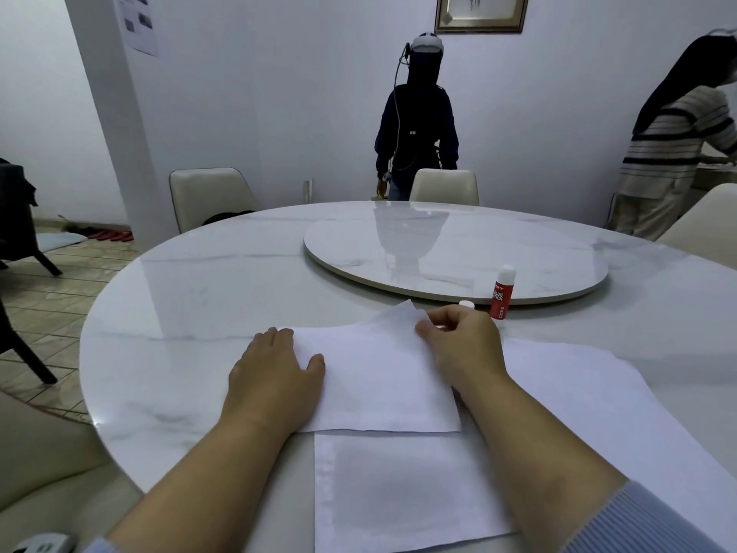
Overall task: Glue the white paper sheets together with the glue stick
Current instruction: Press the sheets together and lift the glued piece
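A white paper sheet [375, 377] lies on the marble table, its far right corner lifted. My right hand [462, 345] pinches that raised corner between thumb and fingers. My left hand [275, 373] presses flat on the sheet's left edge, fingers spread. A second sheet [402, 488] lies nearer me, tucked partly under the first. A third sheet [598, 397] lies to the right under my right forearm. The red glue stick [501, 293] stands upright just beyond my right hand, uncapped with its white glue showing. Its white cap [466, 304] sits beside it, partly hidden by my fingers.
A round marble turntable [454, 253] takes up the table's [199, 297] centre, behind the glue stick. Cream chairs [207, 197] stand around the far rim. One person stands beyond the table with back turned [416, 125]; another in a striped top is at the right [674, 153].
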The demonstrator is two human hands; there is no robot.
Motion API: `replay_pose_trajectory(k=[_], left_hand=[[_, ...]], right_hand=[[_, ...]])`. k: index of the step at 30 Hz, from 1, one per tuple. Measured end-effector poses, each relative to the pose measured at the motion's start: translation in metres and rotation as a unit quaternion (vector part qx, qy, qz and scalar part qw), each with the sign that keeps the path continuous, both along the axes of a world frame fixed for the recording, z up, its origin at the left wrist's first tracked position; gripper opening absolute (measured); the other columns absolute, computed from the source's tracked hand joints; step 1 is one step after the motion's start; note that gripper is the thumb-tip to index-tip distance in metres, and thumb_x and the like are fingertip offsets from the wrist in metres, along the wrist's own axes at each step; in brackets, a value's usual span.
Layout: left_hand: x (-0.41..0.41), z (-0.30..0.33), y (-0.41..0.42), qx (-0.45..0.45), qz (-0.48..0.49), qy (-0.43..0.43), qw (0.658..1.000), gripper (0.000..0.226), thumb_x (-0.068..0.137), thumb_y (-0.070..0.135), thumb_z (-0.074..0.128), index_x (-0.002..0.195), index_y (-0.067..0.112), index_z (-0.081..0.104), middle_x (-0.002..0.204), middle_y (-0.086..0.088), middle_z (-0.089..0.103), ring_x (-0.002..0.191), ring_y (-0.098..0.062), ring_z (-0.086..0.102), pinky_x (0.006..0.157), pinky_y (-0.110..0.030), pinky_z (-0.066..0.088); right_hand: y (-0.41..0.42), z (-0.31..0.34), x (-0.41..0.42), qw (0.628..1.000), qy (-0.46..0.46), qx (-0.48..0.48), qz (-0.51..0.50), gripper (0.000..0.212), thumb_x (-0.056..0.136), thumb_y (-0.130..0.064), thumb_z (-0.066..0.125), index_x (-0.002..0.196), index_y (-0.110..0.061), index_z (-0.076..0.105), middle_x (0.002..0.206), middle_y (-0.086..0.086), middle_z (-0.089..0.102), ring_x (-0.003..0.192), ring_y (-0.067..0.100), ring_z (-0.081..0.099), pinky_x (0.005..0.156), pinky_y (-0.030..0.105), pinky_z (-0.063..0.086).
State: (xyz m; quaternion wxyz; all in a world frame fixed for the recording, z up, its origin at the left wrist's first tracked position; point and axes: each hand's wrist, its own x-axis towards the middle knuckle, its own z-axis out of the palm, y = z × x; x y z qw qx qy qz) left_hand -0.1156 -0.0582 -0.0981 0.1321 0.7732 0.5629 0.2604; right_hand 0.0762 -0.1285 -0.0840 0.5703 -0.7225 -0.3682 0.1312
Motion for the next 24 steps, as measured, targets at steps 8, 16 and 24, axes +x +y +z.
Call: replay_pose_trajectory(k=[8, 16, 24], left_hand=[[-0.0005, 0.0002, 0.0001, 0.001, 0.003, -0.001, 1.000, 0.046, 0.091, 0.034, 0.041, 0.131, 0.012, 0.041, 0.137, -0.003, 0.045, 0.127, -0.022, 0.038, 0.100, -0.034, 0.031], [-0.0010, -0.0001, -0.0010, 0.000, 0.008, -0.042, 0.999, 0.043, 0.092, 0.029, 0.041, 0.131, 0.012, 0.042, 0.139, -0.004, 0.044, 0.128, -0.024, 0.037, 0.099, -0.035, 0.032], [-0.0037, 0.0034, -0.0029, 0.008, 0.022, -0.072, 0.997, 0.044, 0.091, 0.029, 0.045, 0.132, 0.012, 0.042, 0.138, -0.005, 0.046, 0.128, -0.026, 0.037, 0.099, -0.037, 0.033]], right_hand=[[-0.0020, 0.0027, -0.0002, 0.995, 0.071, 0.063, 0.013, 0.013, 0.078, -0.011, 0.074, 0.074, -0.023, 0.070, 0.074, -0.003, 0.073, 0.076, 0.018, 0.069, 0.073, 0.030, 0.056], [-0.0016, 0.0002, 0.0024, 0.984, 0.176, 0.039, 0.017, 0.018, 0.069, -0.010, 0.083, 0.075, -0.021, 0.070, 0.075, -0.003, 0.076, 0.077, 0.020, 0.073, 0.078, 0.041, 0.059], [-0.0058, 0.0060, 0.0051, 0.957, 0.277, 0.085, 0.031, 0.023, 0.074, 0.005, 0.074, 0.089, -0.012, 0.070, 0.088, 0.005, 0.074, 0.076, 0.021, 0.071, 0.063, 0.032, 0.056]])
